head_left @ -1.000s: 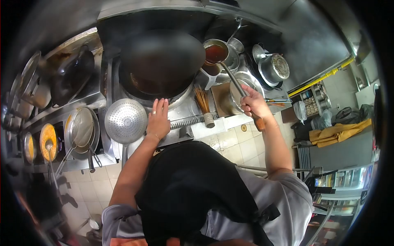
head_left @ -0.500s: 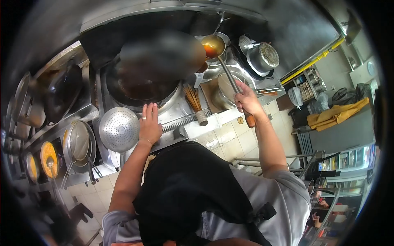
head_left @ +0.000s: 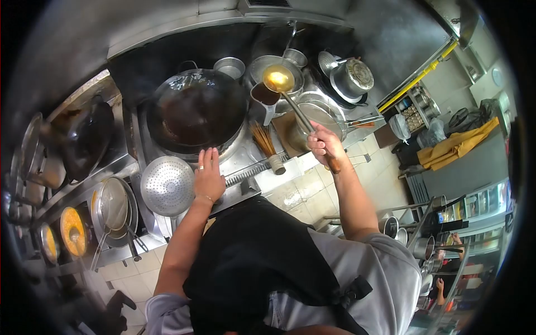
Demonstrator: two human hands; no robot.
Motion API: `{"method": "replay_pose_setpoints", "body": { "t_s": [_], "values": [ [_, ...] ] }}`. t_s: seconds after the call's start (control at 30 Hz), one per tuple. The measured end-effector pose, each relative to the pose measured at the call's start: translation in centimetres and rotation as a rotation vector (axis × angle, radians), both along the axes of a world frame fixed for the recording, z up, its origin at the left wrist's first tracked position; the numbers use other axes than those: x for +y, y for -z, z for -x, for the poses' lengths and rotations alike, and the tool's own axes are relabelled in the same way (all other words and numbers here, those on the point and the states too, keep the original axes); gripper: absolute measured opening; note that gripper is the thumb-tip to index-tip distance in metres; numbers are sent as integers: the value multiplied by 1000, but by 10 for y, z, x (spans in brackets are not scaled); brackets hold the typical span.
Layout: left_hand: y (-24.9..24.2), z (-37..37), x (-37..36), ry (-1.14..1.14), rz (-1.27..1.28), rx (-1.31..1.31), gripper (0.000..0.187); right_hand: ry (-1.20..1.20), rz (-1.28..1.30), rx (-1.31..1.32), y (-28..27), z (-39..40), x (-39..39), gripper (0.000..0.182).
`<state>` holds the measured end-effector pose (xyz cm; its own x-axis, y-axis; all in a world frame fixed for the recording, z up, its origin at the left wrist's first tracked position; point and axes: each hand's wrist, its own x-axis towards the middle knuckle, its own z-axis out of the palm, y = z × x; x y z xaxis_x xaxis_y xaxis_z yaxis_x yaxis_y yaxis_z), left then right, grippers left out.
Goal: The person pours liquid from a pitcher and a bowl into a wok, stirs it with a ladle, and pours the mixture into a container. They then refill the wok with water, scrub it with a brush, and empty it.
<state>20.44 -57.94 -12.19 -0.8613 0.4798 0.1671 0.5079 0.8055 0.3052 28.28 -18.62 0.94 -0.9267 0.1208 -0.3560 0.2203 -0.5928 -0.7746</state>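
Observation:
My left hand (head_left: 209,177) lies at the near rim of a large dark wok (head_left: 195,114), its fingers stretched out and close together, holding nothing. Just left of it is a perforated metal skimmer (head_left: 167,186). Wrapped round the handle of a metal ladle (head_left: 302,114), my right hand (head_left: 325,144) is closed. The ladle's bowl (head_left: 278,78) appears golden and is over a strainer (head_left: 258,67), beside a jug of dark liquid (head_left: 265,95). A bamboo brush (head_left: 267,148) stands between the wok and a large metal pot (head_left: 304,134).
Another dark wok (head_left: 89,137) is at the left. Orange food fills a bowl (head_left: 73,231) near wire strainers (head_left: 114,204). Farther right are a covered pot (head_left: 357,78), a yellow pipe (head_left: 416,78) and a yellow cloth (head_left: 458,146). Part of another person's arm (head_left: 440,291) shows at lower right.
The blurred dark shape over the wok is gone, revealing its inside. My right hand and the ladle are slightly farther left, with the ladle's bowl lower in view. The camera view has shifted slightly.

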Motion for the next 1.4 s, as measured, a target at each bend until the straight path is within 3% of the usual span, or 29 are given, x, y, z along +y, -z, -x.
{"method": "replay_pose_setpoints", "body": {
  "t_s": [0.03,0.1,0.2,0.23,0.27,0.4,0.43,0.47,0.5,0.57,0.7,0.77,0.83,0.97,1.03,1.07,1.13,1.3,1.37,1.4],
  "values": [
    [-1,0,0,6,-22,-9,93,-6,130,9,5,0,-7,55],
    [2,0,-4,12,-31,-23,92,-41,119,-14,4,6,-40,60],
    [-1,1,-7,45,-32,6,87,-350,-578,-18,34,28,-80,76],
    [-1,1,-8,57,-24,5,87,-386,-1129,68,42,36,-102,76],
    [0,2,-8,56,-32,2,85,-388,-1424,108,39,38,-126,74],
    [6,5,-6,43,-47,9,81,-490,-1653,-69,64,63,-185,69],
    [8,5,-4,64,-51,8,81,-427,-1742,36,111,74,-185,75],
    [9,5,-4,53,-73,9,80,-426,-1698,21,107,74,-195,72],
    [11,6,-2,37,-98,10,80,-290,-1600,207,135,80,-195,60],
    [15,7,0,48,-156,54,78,-273,-1493,321,127,89,-188,46],
    [20,13,11,7,-199,104,75,-81,-1715,653,49,142,-89,35],
    [18,15,20,-9,-277,114,70,-19,-1681,581,32,191,-13,34],
    [26,18,30,-79,-284,126,66,-75,-1850,461,35,247,69,41],
    [34,20,52,-207,-267,134,60,-414,-1911,199,94,368,206,58],
    [27,21,65,-300,-339,136,54,-493,-1613,37,128,417,247,66],
    [22,21,73,-356,-348,120,51,-508,-1590,50,131,432,253,66],
    [31,23,78,-407,-402,103,49,-348,-978,-184,131,462,267,78],
    [37,21,85,-510,-488,93,38,-350,-837,-239,170,505,288,79],
    [44,18,86,-512,-485,70,38,-394,-794,-361,179,507,274,69],
    [47,17,88,-534,-513,64,42,-516,-650,-364,196,517,274,63]
  ]
}}
